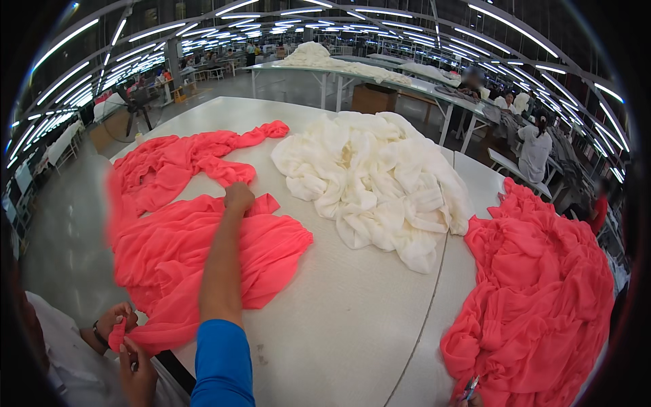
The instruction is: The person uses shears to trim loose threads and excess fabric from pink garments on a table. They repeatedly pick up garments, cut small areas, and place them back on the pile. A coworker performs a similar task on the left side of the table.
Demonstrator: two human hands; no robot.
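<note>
My left hand (239, 196) reaches far forward from a blue sleeve, with its fingers curled into a fist on the upper edge of a coral-pink garment (178, 249) of thin, gathered cloth. The fingertips are hidden from me. At the bottom edge, only a little of my right hand (474, 401) shows, holding small thread snips (470, 385) with their blades pointing up. The snips lie against a large crumpled heap of coral cloth (534, 285) on the right side of the table.
A cream cloth heap (376, 178) covers the middle of the white table (325, 330). Another coral garment (173, 163) lies at the far left. Close on my left, a co-worker's hands (124, 325) hold a gathered end of the near garment. Beyond stands a long table (315, 67) bearing cloth.
</note>
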